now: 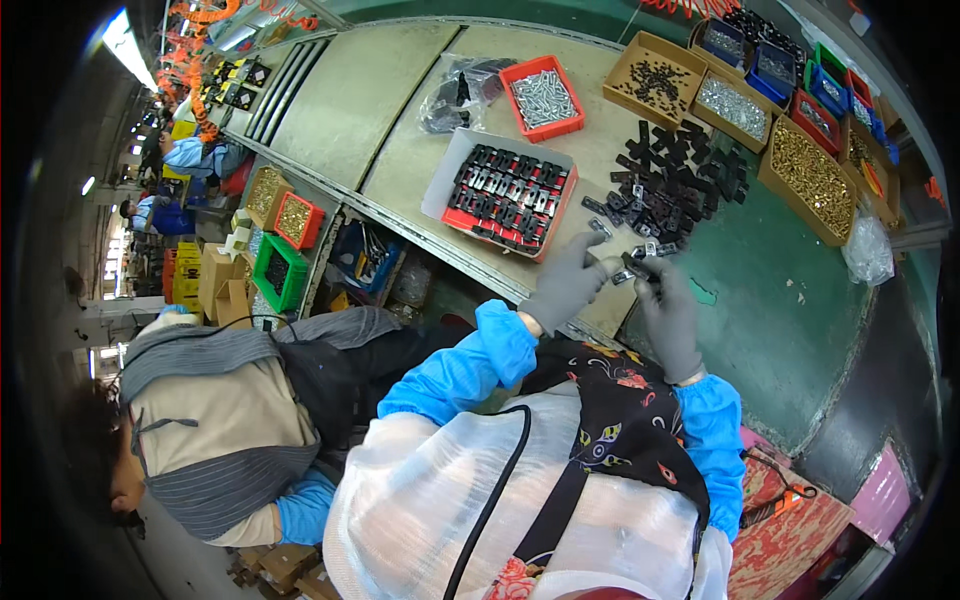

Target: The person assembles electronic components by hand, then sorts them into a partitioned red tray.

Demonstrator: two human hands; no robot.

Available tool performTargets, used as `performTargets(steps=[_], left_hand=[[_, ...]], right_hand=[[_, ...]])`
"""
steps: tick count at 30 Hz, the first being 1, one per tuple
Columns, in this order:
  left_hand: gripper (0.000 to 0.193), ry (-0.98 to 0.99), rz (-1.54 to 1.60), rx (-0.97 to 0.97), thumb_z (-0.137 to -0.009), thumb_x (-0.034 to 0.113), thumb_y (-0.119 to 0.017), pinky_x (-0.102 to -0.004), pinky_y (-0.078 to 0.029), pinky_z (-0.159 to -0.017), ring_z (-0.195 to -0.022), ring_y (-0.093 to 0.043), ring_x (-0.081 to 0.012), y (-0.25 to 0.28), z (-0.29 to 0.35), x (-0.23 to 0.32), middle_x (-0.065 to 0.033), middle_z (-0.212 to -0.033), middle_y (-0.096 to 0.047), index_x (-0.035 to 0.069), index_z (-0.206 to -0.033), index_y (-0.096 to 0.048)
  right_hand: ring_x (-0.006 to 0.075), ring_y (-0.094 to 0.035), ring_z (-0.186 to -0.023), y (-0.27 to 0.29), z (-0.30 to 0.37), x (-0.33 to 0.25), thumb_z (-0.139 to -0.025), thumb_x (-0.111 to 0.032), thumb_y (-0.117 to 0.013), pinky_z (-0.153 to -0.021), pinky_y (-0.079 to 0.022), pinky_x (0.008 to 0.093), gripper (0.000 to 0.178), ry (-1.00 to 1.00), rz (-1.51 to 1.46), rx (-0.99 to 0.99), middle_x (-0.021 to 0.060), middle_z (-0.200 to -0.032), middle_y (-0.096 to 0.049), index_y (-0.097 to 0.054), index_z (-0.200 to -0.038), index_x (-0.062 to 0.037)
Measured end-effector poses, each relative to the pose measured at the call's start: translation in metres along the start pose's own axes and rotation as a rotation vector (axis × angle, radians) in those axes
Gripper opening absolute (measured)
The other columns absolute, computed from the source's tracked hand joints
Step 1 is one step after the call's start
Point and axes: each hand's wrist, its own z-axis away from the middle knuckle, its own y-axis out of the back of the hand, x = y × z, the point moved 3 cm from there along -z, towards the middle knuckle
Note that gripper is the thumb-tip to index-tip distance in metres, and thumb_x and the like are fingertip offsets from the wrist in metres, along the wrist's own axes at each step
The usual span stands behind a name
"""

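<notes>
My left hand (567, 285), in a grey glove, is at the near edge of the bench with its fingers curled together. What it pinches, if anything, is too small to make out. My right hand (672, 318), gloved the same way, grips a small black part (637, 266) between thumb and fingers. The two hands nearly meet at the fingertips. Just beyond them lies a loose pile of black parts (690, 165), with several black-and-silver pieces (640, 197) on its near side. Left of the pile, a white-and-red box (437, 190) holds rows of black-and-silver assemblies (507, 185).
A red bin of screws (543, 98) stands behind the box, beside a clear plastic bag (452, 100). Cardboard trays of small black pieces (655, 80) and brass-coloured pieces (812, 178) line the far right. A co-worker (225, 420) sits to my left, near a green bin (280, 272).
</notes>
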Motion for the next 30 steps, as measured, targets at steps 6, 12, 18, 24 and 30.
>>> performTargets(steps=[6,12,18,24,30], left_hand=[[0.043,0.232,0.870,-0.161,-0.091,0.034,-0.056,-0.0251,-0.049,-0.060,-0.075,-0.058,-0.0110,-0.005,-0.002,-0.030,-0.0030,-0.097,-0.062,0.003,-0.122,-0.054],[0.037,0.237,0.581,-0.056,-0.087,0.026,-0.061,-0.0224,-0.047,-0.056,-0.071,-0.058,-0.0093,0.048,-0.019,-0.041,-0.0006,-0.092,-0.064,0.005,-0.117,-0.059],[0.014,0.323,-0.058,0.117,-0.077,0.019,-0.062,-0.0313,-0.048,-0.053,-0.059,-0.060,-0.0160,0.173,-0.088,-0.135,-0.0090,-0.066,-0.063,0.008,-0.081,-0.069],[0.013,0.627,-0.822,-0.288,-0.074,0.014,-0.063,-0.0349,-0.048,-0.057,-0.068,-0.063,-0.0235,0.196,-0.162,-0.257,-0.0091,-0.068,-0.062,0.017,-0.085,-0.071],[0.029,0.563,-1.427,-0.722,-0.066,0.026,-0.070,-0.0366,-0.052,-0.071,-0.087,-0.065,-0.0317,0.195,-0.198,-0.296,-0.0223,-0.093,-0.066,0.010,-0.090,-0.072]], right_hand=[[0.0263,-0.059,-0.083,-0.020,-0.008,-0.027,-0.072,-0.009,-0.065,-0.066,-0.048,0.0354,0.031,0.437,0.435,0.040,0.0068,-0.092,-0.058,-0.056,-0.102,-0.0089],[0.0252,-0.058,-0.089,-0.028,-0.013,-0.029,-0.073,-0.011,-0.064,-0.072,-0.048,0.0373,0.042,0.438,0.461,-0.174,0.0076,-0.104,-0.058,-0.052,-0.113,-0.0109],[0.0307,-0.057,-0.092,-0.015,0.005,0.011,-0.078,-0.013,-0.064,-0.074,-0.048,0.0399,0.045,0.169,0.302,-0.262,0.0104,-0.103,-0.057,-0.049,-0.120,-0.0106],[0.0329,-0.058,-0.096,0.004,0.023,0.029,-0.080,-0.013,-0.063,-0.080,-0.048,0.0400,0.039,-0.013,0.300,-0.302,0.0124,-0.106,-0.060,-0.053,-0.117,-0.0106],[0.0320,-0.060,-0.099,0.029,0.048,0.042,-0.081,-0.015,-0.063,-0.083,-0.048,0.0376,0.036,-0.124,0.250,-0.229,0.0142,-0.111,-0.061,-0.056,-0.116,-0.0074]])
